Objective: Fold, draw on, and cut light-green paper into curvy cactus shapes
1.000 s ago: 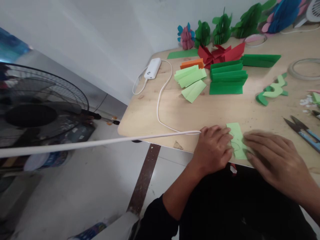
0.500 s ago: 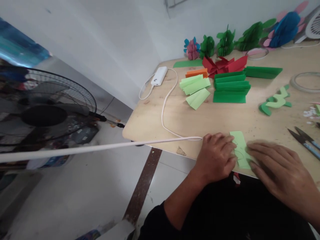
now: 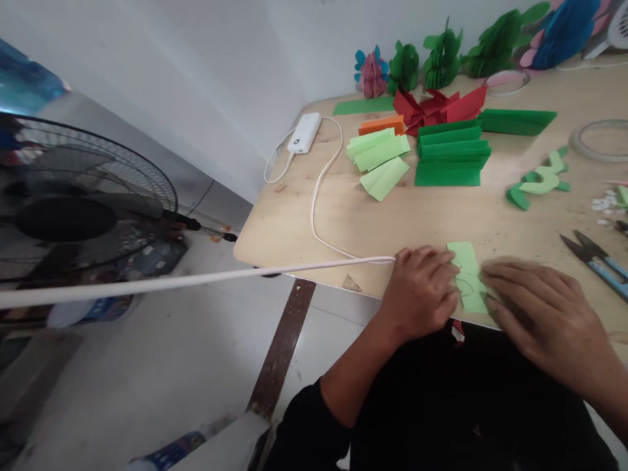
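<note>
A light green paper strip (image 3: 467, 281) with curved pencil-like lines drawn on it lies at the table's front edge. My left hand (image 3: 422, 288) has its fingers bent and pressed together on the strip's left edge, holding it against the tabletop. Along the right edge of the strip rests my right hand (image 3: 540, 304), fingers stretched out and slightly blurred; whether anything lies under its palm is hidden. Scissors (image 3: 596, 261) with blue handles lie beyond the right hand, blades partly apart. A white cable (image 3: 314, 266) runs up to the left hand.
Folded light green papers (image 3: 380, 157), dark green folded paper (image 3: 449, 160) and red folded paper (image 3: 441, 110) lie farther back. Wavy green cutouts (image 3: 540, 180) and a tape roll (image 3: 601, 140) are at right. A white power bank (image 3: 305, 133) sits at left; a black fan (image 3: 73, 209) stands beyond the table.
The whole scene has shifted up and slightly left in the picture as the head moved. Both hands keep about the same place on the paper strip.
</note>
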Available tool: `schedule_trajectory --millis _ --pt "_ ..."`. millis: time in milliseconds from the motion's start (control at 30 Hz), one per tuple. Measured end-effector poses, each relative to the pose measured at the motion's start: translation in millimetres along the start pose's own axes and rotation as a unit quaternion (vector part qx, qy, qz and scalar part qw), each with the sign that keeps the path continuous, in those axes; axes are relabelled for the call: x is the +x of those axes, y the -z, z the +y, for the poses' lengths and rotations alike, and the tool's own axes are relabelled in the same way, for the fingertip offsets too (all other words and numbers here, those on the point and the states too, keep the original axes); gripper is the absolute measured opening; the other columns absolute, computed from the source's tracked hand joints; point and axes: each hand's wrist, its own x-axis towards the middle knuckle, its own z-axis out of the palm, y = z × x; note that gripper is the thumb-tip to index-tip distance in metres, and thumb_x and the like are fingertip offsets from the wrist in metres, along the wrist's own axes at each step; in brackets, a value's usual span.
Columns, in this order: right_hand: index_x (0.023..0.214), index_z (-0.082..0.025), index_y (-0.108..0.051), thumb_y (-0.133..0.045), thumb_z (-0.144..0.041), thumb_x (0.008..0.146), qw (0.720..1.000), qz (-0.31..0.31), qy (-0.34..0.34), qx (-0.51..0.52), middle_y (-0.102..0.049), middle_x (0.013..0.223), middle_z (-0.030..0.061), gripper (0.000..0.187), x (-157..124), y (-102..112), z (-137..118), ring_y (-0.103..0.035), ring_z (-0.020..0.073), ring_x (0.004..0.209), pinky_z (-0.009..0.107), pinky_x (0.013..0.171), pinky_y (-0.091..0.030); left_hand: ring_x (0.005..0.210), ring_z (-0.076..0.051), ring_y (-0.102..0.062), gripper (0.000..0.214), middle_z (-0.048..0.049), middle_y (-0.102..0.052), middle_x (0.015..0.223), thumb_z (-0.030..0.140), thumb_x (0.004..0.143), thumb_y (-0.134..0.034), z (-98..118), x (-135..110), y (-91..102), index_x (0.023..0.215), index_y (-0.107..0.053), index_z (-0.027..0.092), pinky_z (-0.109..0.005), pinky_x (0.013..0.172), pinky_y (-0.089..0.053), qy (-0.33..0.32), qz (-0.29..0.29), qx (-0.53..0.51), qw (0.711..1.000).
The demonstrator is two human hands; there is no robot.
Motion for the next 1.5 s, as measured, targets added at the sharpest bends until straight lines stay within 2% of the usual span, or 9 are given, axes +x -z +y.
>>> schedule_trajectory --millis 133,300,667,933,1200,1367,1500 --pt "0.120 -0.028 -0.063 -0.061 -0.022 0.090 1.000 -0.005 -0.001 0.000 -0.075 0.112 0.0070 0.031 0.3 0.5 -0.3 -0.068 0.0299 0.109 0.047 0.088 -0.049 0.130 -0.028 -0.050 0.031 -0.0079 -0.064 0.139 0.031 0.092 -0.055 0.3 -0.1 -0.4 0.118 -0.066 0.019 -0.047 0.107 -0.038 0.004 -0.002 -0.002 1.000" --pt "0.117 -0.024 -0.063 -0.062 -0.021 0.090 1.000 0.000 0.011 -0.006 -0.075 0.113 0.0094 0.027 1.8 1.1 -0.9 -0.068 0.0299 0.109 0.046 0.087 -0.049 0.129 -0.027 -0.051 0.031 -0.0070 -0.065 0.138 0.031 0.093 -0.052 0.1 -1.2 -1.7 0.117 -0.066 0.017 -0.046 0.109 -0.037 0.001 0.025 -0.016 1.000" --pt "0.117 -0.023 -0.063 -0.063 -0.020 0.089 1.000 -0.003 0.019 -0.002 -0.074 0.114 0.0109 0.028 1.4 1.4 -0.9 -0.068 0.0310 0.109 0.047 0.087 -0.049 0.131 -0.027 -0.050 0.033 -0.0070 -0.064 0.140 0.031 0.094 -0.051 0.8 -1.3 -0.5 0.120 -0.065 0.017 -0.045 0.110 -0.035 0.008 0.014 -0.020 1.000" --pt "0.116 -0.021 -0.064 -0.063 -0.021 0.090 1.000 -0.003 0.030 -0.007 -0.074 0.115 0.0112 0.027 1.6 0.9 0.5 -0.068 0.0308 0.109 0.046 0.087 -0.049 0.129 -0.026 -0.052 0.031 -0.0074 -0.067 0.136 0.030 0.094 -0.051 -0.7 -2.5 -3.6 0.117 -0.066 0.016 -0.045 0.108 -0.037 -0.008 0.056 -0.026 0.998" --pt "0.116 -0.018 -0.064 -0.063 -0.021 0.091 0.999 -0.002 0.035 -0.008 -0.073 0.116 0.0138 0.026 1.8 0.3 0.5 -0.067 0.0318 0.109 0.047 0.087 -0.048 0.131 -0.026 -0.050 0.030 -0.0056 -0.065 0.139 0.031 0.093 -0.054 -0.3 -2.0 -2.8 0.117 -0.066 0.018 -0.045 0.109 -0.036 -0.001 0.024 -0.001 1.000" --pt "0.114 -0.016 -0.064 -0.063 -0.019 0.090 0.999 -0.002 0.048 -0.010 -0.072 0.115 0.0158 0.024 2.8 0.9 -0.3 -0.067 0.0326 0.109 0.047 0.087 -0.047 0.129 -0.027 -0.051 0.027 -0.0064 -0.066 0.137 0.030 0.093 -0.054 -0.8 -2.2 -4.5 0.113 -0.067 0.017 -0.046 0.107 -0.038 -0.009 0.050 -0.012 0.999" --pt "0.114 -0.015 -0.064 -0.063 -0.019 0.090 0.999 -0.002 0.049 -0.011 -0.072 0.114 0.0166 0.024 3.6 0.9 -1.1 -0.066 0.0327 0.108 0.047 0.087 -0.048 0.128 -0.028 -0.052 0.028 -0.0072 -0.066 0.137 0.030 0.094 -0.052 -0.5 -2.2 -4.4 0.114 -0.067 0.018 -0.046 0.108 -0.037 -0.004 0.046 -0.018 0.999"
